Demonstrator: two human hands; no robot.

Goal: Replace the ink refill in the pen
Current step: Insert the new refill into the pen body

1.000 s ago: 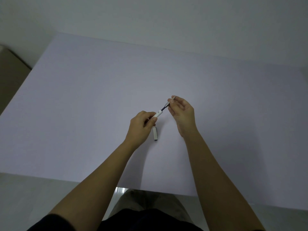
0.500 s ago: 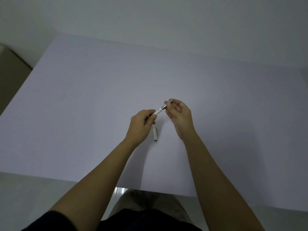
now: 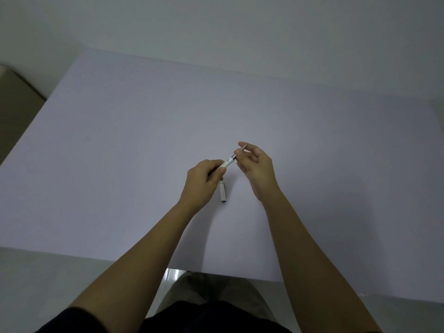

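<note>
My left hand (image 3: 204, 180) grips the white pen barrel (image 3: 227, 163), which points up and to the right above the table. My right hand (image 3: 257, 168) pinches the thin front piece (image 3: 242, 150) that sticks out of the barrel's end, thumb and forefinger closed on it, other fingers spread. Whether this piece is the refill or the tip section I cannot tell. A short white pen part (image 3: 223, 192), perhaps the cap, lies on the pale table (image 3: 120, 152) just below my left hand, untouched.
The table's near edge (image 3: 72, 254) runs across the bottom, with floor and my dark-clothed lap below it. A wall rises behind the far edge. A brown surface (image 3: 14, 99) stands at the far left.
The dark stretch between barrel and front piece has shortened: the piece has gone further into the barrel. My right hand has moved closer to my left, and its fingers have opened out.
</note>
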